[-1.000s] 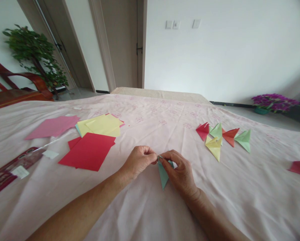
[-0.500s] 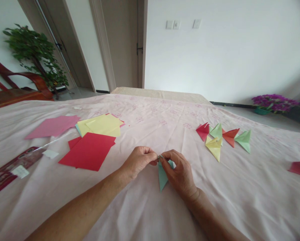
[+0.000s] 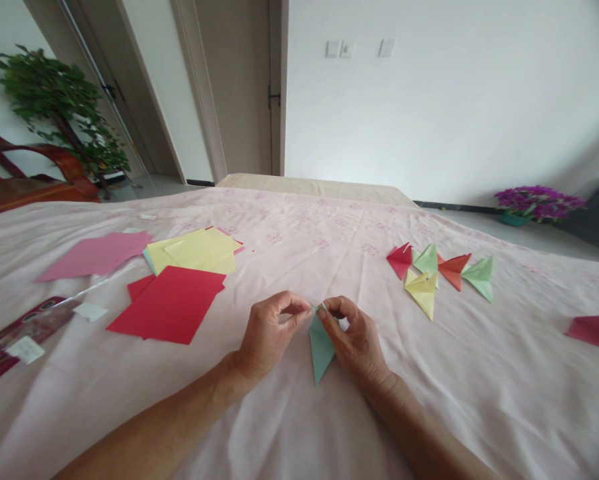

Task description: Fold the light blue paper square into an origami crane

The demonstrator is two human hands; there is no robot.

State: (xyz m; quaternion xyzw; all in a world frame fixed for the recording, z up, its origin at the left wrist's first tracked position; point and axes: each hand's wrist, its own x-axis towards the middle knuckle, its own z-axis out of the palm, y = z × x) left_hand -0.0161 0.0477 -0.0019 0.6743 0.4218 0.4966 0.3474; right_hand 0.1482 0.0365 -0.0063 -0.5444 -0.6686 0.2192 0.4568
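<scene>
A folded teal paper piece (image 3: 321, 347) with a long pointed tip lies on the pink cloth (image 3: 299, 413) between my hands. My left hand (image 3: 269, 331) pinches its top edge with thumb and forefinger, the other fingers curled. My right hand (image 3: 355, 337) grips the same top from the other side, fingers closed round the paper. Both hands rest low on the cloth at the middle of the view.
Flat red sheets (image 3: 172, 303), yellow sheets (image 3: 199, 250) and a pink sheet (image 3: 97, 253) lie at left. Several folded paper shapes (image 3: 437, 273) sit at right, a red one (image 3: 597, 331) at the far right edge. A dark red packet (image 3: 14, 337) lies at left.
My left hand's fingers have loosened and shifted slightly left, and the teal piece has turned a little so more of its face shows. The view moved slightly.
</scene>
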